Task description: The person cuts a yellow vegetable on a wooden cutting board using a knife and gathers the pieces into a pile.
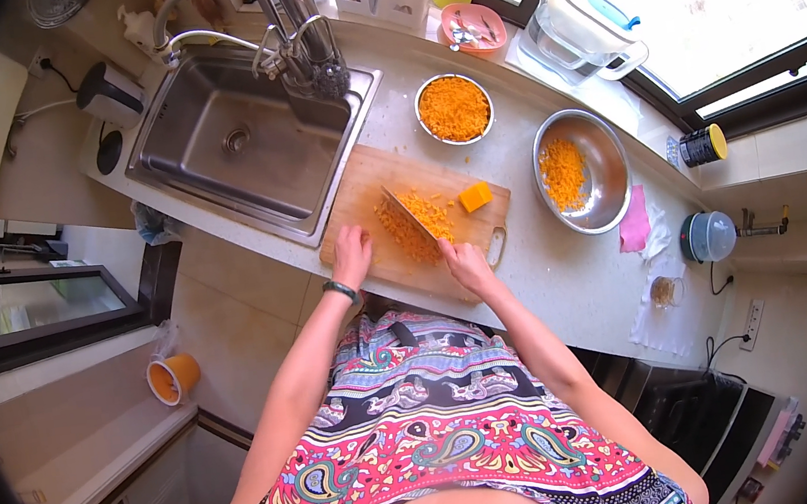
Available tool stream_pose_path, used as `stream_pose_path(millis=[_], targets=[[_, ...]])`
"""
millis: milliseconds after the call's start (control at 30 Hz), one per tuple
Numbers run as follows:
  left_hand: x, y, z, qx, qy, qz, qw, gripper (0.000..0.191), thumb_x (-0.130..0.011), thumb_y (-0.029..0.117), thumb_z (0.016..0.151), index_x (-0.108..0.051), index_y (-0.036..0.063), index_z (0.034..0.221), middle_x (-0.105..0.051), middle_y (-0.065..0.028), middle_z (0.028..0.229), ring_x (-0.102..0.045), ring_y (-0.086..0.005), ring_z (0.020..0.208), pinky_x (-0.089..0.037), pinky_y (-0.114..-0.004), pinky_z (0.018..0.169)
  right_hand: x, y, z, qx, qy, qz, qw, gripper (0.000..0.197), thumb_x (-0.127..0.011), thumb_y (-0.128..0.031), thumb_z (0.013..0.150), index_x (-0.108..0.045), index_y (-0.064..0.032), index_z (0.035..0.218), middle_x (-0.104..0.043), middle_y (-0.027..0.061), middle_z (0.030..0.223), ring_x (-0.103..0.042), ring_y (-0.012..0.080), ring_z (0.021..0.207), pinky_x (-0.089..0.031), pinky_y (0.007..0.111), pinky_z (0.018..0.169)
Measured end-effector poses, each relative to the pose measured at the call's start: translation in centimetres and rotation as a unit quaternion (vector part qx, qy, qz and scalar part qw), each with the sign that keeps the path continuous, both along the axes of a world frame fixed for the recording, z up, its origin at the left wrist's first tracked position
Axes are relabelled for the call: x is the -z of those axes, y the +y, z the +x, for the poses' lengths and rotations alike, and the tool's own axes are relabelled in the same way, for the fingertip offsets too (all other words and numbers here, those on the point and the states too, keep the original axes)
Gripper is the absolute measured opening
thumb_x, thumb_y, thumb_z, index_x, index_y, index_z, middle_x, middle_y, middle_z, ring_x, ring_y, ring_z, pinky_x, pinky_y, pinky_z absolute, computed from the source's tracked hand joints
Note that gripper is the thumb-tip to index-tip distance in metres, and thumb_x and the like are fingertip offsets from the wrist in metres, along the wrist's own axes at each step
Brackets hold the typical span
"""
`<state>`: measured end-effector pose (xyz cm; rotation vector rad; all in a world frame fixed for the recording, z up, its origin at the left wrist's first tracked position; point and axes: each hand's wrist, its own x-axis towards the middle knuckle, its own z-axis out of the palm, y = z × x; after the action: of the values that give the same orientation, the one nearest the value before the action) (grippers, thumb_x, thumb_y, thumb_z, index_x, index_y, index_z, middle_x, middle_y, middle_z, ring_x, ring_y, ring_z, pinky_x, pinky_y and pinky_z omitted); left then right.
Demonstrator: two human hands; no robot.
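Note:
My right hand (467, 265) grips the handle of a kitchen knife (410, 213). The blade lies across a heap of finely chopped orange vegetable (429, 212) on a wooden cutting board (356, 175). Right of the heap sits an uncut block of the same orange vegetable (475, 197). On the board's left near part rests my left hand (352, 252), its fingers curled and a dark bangle at the wrist. Whether those fingers hold anything is hidden.
Beyond the board stands a full bowl of chopped orange vegetable (455, 109). To the right, a larger steel bowl (610, 177) holds a smaller amount. A steel sink (212, 170) borders the board on the left. A pink cloth (633, 220) and a glass jar (667, 291) lie farther right.

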<state>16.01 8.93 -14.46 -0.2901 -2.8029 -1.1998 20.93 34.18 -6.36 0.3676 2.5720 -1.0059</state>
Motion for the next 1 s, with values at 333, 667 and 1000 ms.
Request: stream_pose_path(millis=[333, 667, 1000], targets=[[-0.4, 2.0, 2.7, 0.082, -0.035, -0.154, 0.984, 0.009, -0.057, 0.008, 0.083, -0.061, -0.0003, 0.086, -0.061, -0.0209, 0.086, -0.063, -0.0416, 0.081, -0.053, -0.05, 0.072, -0.7, -0.3, 0.7, 0.02, -0.023, -0.001, 1.0, 0.067, -0.042, -0.054, 0.099, -0.07, 0.0043, 0.085, -0.064, 0.0341, 0.086, -0.062, 0.0512, 0.092, -0.047, 0.054, 0.087], [-1.4, 4.2, -2.2, -0.048, 0.018, 0.032, 0.998, 0.009, -0.068, 0.002, 0.077, -0.066, -0.0014, 0.085, -0.064, -0.0197, 0.087, -0.062, -0.0389, 0.085, -0.05, -0.045, 0.076, -1.5, -2.5, 0.3, 0.009, -0.039, 0.026, 0.999, 0.071, -0.039, -0.056, 0.099, -0.068, 0.0053, 0.079, -0.065, 0.0328, 0.083, -0.063, 0.049, 0.091, -0.048, 0.053, 0.082], [0.0, 0.6, -1.4, -0.05, -0.054, 0.05, 0.996, 0.01, -0.063, 0.004, 0.085, -0.071, 0.0004, 0.091, -0.068, -0.0165, 0.091, -0.065, -0.0334, 0.088, -0.051, -0.04, 0.079, -3.7, -1.4, -0.9, 0.015, -0.063, -0.043, 0.997, 0.068, -0.039, -0.052, 0.101, -0.068, 0.0058, 0.078, -0.064, 0.0316, 0.079, -0.064, 0.0485, 0.089, -0.048, 0.052, 0.08]])
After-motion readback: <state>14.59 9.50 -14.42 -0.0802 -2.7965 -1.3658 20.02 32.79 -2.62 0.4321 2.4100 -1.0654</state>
